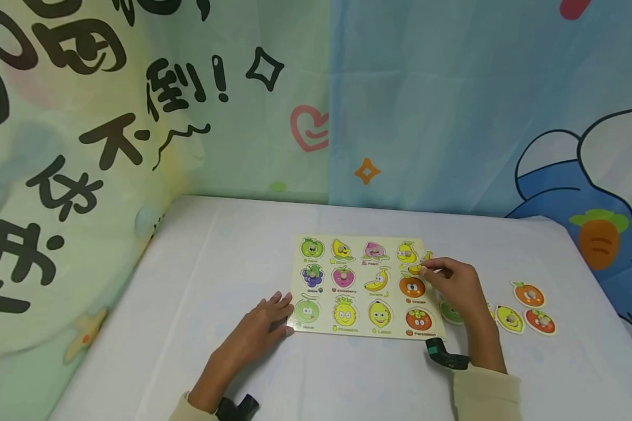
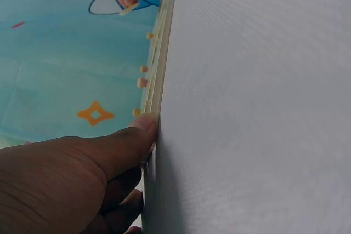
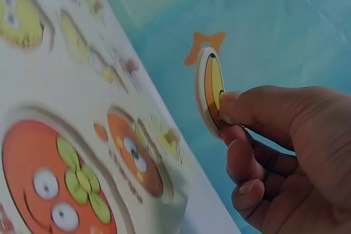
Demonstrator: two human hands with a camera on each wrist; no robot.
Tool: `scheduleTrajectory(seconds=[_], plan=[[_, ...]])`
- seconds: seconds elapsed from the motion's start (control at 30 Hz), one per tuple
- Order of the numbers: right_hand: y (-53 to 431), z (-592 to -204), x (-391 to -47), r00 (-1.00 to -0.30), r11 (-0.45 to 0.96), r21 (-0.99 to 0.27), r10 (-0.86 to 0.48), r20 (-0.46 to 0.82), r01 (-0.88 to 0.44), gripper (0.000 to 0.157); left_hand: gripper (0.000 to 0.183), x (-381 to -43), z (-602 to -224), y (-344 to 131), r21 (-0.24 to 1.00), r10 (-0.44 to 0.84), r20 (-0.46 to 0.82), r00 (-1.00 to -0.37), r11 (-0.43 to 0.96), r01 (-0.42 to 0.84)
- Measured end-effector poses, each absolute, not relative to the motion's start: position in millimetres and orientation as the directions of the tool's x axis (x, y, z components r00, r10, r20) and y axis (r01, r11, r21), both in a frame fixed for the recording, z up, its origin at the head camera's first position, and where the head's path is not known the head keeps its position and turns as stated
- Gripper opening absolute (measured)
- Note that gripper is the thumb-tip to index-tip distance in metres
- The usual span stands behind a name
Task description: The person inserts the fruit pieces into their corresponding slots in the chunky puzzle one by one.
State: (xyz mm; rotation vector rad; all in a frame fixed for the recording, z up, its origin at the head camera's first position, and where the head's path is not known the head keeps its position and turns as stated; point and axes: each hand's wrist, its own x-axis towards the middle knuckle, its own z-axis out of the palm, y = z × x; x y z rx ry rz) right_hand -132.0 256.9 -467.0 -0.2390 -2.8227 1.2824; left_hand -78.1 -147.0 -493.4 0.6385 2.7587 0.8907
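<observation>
A cream fruit puzzle board (image 1: pixel 358 290) lies on the white table, printed with rows of smiling fruits. My left hand (image 1: pixel 260 327) rests at its left edge; in the left wrist view the thumb (image 2: pixel 126 143) touches the board's edge. Above the board's right side, my right hand (image 1: pixel 455 286) pinches a yellow banana puzzle piece (image 3: pixel 211 91) between thumb and finger. That piece is held up on edge, clear of the board. The printed banana (image 1: pixel 377 279), orange (image 1: pixel 412 286) and persimmon (image 1: pixel 418 319) are near that hand. Several upper-left fruits carry small knobs.
Right of the board lie loose pieces: an orange (image 1: pixel 529 294), a lemon (image 1: pixel 509 319), a persimmon (image 1: pixel 540 321) and a green round one (image 1: pixel 450 313), partly hidden by the right arm. A printed cloth (image 1: pixel 426 117) hangs behind the white table (image 1: pixel 232 263).
</observation>
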Motion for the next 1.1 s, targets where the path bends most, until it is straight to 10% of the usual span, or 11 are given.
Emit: scheduleTrajectory(seconds=[1.1], plan=[[203, -481, -135, -0.997, 0.626, -0.779, -0.028, -0.07, 0.037, 0.021, 0.053, -78, -493, -146, 0.595, 0.441, -0.038, -0.897, 0.731, 0.334]])
